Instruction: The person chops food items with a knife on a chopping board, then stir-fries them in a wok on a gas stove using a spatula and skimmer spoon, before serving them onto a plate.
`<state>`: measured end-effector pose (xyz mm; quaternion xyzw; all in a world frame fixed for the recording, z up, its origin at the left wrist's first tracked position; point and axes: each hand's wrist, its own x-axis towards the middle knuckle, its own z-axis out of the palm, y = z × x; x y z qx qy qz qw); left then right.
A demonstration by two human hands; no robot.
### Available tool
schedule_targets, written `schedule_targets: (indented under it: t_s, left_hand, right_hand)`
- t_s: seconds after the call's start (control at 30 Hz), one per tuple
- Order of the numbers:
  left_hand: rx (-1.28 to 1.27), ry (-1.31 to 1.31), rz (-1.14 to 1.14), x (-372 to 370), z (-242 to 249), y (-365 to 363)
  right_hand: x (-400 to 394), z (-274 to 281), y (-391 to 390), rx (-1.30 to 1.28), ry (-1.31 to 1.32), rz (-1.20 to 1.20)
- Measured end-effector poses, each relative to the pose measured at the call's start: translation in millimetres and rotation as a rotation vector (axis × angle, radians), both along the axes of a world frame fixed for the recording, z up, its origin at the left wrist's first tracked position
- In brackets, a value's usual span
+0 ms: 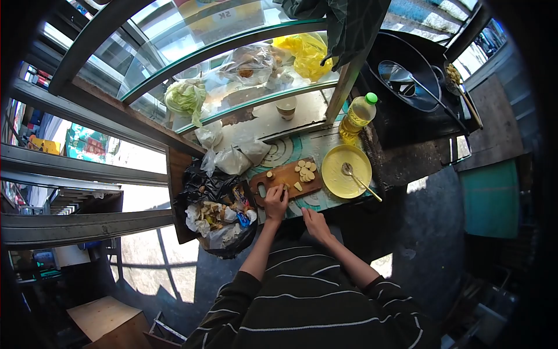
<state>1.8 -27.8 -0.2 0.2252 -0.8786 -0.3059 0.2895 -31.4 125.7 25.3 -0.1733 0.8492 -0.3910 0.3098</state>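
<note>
My left hand [275, 203] is on the near edge of a brown wooden cutting board [279, 175], its fingers closed together on something small that I cannot make out. Just off the board's near side, my right hand [315, 223] is closed, and what it holds, if anything, is hidden. Several pale round slices [306, 170] are grouped at the board's right end, with one piece [269, 174] further left and another [298, 186] nearer me. Right of the board sits a yellow plate [334, 180] with a spoon [347, 169] in it.
A black bag of scraps [224, 218] is left of the board. Behind are white plastic bags [232, 161] and a glass case with a lettuce [185, 99] and a paper cup [286, 107]. An oil bottle [356, 119] stands by the plate, near a black wok [401, 70].
</note>
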Motion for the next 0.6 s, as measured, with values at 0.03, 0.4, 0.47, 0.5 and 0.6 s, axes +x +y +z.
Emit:
schedule_targets:
  t_s: [0.03,0.4,0.47,0.5,0.6]
  left_hand:
    - [-0.005,0.001,0.002,0,0,0]
    - [0.009,-0.007,-0.014,1,-1,-2]
    - [0.01,-0.01,-0.013,1,-1,-2]
    - [0.011,-0.013,-0.016,1,-1,-2]
    - [0.014,-0.016,-0.014,2,-1,-2]
  right_hand:
    - [0,2,0,0.0,-0.001,0.001]
    - [2,7,2,0.046,0.02,0.016]
    - [1,10,2,0.048,0.026,0.019]
    - [0,12,1,0.048,0.03,0.022]
    - [-2,16,1,0.068,0.016,0.037]
